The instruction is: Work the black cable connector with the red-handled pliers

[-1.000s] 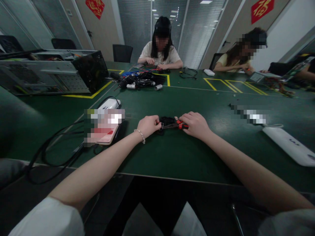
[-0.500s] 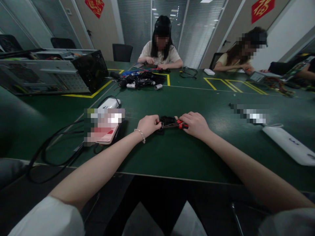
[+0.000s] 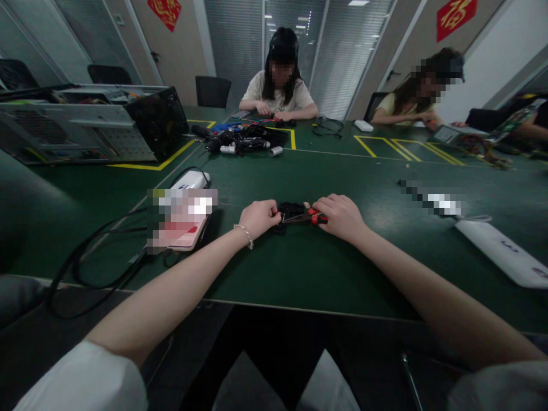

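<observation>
My left hand (image 3: 257, 217) is closed around one end of a small black part (image 3: 290, 209) that lies on the green table (image 3: 299, 268). My right hand (image 3: 340, 216) grips a pair of red-handled pliers (image 3: 309, 216), whose thin jaws point left into the black part. Both hands rest on the table top, close together. A bead bracelet circles my left wrist.
A pink item (image 3: 182, 225) and a white power strip (image 3: 190, 181) with black cables (image 3: 89, 262) lie to the left. An open computer case (image 3: 94, 123) stands at far left. Another white strip (image 3: 500, 251) lies right. Cables and tools (image 3: 244, 140) sit before people seated opposite.
</observation>
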The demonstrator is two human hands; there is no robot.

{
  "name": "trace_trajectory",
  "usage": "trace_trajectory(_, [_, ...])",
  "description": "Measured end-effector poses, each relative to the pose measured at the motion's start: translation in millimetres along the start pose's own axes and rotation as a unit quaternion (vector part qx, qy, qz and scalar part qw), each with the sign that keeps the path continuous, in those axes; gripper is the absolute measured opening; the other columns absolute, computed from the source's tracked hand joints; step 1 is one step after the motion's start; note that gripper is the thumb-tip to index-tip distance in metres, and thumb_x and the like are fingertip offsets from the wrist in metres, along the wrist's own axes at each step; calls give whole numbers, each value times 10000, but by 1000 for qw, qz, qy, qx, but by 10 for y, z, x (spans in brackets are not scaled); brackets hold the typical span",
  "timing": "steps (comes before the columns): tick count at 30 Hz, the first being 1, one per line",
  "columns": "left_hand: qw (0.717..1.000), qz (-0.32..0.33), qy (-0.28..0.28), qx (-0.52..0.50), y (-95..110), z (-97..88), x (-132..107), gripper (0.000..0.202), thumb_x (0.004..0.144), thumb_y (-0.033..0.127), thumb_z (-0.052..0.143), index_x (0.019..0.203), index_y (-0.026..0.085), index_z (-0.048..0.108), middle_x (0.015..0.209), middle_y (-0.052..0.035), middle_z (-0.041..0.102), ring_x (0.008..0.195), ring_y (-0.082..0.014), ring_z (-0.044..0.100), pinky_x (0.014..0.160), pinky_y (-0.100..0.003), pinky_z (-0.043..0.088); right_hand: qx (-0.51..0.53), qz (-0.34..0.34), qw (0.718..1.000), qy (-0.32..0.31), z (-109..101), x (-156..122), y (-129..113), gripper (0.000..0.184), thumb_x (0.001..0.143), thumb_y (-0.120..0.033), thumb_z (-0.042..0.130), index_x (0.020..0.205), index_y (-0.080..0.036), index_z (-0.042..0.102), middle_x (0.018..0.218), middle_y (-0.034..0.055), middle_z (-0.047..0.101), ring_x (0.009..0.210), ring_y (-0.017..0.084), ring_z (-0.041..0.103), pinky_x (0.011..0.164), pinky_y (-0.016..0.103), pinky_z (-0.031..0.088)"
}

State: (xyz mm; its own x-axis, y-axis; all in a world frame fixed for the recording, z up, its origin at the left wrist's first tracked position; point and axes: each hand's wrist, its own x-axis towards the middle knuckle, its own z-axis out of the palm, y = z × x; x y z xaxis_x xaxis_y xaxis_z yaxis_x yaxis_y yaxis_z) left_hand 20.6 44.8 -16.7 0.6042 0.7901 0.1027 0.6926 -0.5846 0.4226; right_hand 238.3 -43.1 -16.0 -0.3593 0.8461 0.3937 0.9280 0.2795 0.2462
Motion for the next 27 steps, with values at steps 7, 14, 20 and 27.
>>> trace_trajectory(7, [1000,-6,0,-6,18,-10,-7,174,750,353,516,695,195,563,633,18,595,570,-112,519,464,-223,297,14,7,1000,-3,8,-1,-21,268,736,-262,511,963,-149,598,885,79,620,768,199,482,651,307,323])
trace_trajectory(14, [1000,-17,-18,-11,37,-29,-3,191,762,364,511,708,190,569,631,14,596,568,-113,529,471,-223,315,7,-4,1000,3,0,0,-5,287,732,-257,508,981,-148,600,884,88,626,777,210,483,642,321,310])
trace_trajectory(20, [1000,-10,-8,-5,17,-4,2,182,756,359,513,713,192,571,636,11,604,573,-115,524,474,-225,303,-1,1,1000,-4,3,-1,-1,249,740,-257,495,936,-144,598,892,85,623,780,207,478,649,316,313])
trace_trajectory(27, [1000,-13,-2,-3,21,-5,1,174,747,356,530,706,192,575,664,9,612,589,-116,533,470,-230,295,-2,2,1000,-3,25,-8,-12,303,712,-256,525,986,-146,594,880,83,622,768,209,473,650,316,316])
